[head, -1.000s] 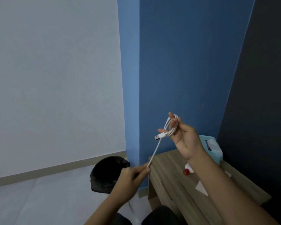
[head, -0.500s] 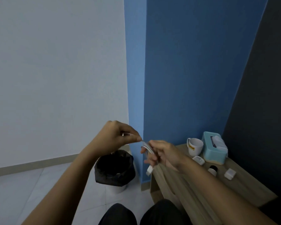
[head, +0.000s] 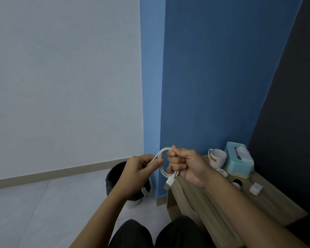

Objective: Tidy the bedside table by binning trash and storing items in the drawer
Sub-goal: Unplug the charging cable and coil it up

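Note:
A white USB cable [head: 162, 171] is wound into a small loop and held in the air between both hands, over the left end of the wooden bedside table [head: 268, 204]. My right hand [head: 184, 165] is closed on the right side of the loop, and the USB plug hangs below it. My left hand [head: 141, 166] pinches the loop's left side between thumb and fingers. A black-lined trash bin [head: 115, 183] stands on the floor left of the table, partly hidden by my left hand and forearm.
On the table stand a white mug [head: 217, 158], a light blue tissue box [head: 239, 162], a small white oval item [head: 222, 172], a small black-and-white jar [head: 237, 183] and a white charger block [head: 255, 188]. A blue wall rises behind. My knees are at the bottom.
The cable has gone from a long strand stretched between my hands to a compact loop. My hands have come close together and dropped lower, and the view tilted down, so more of the table shows.

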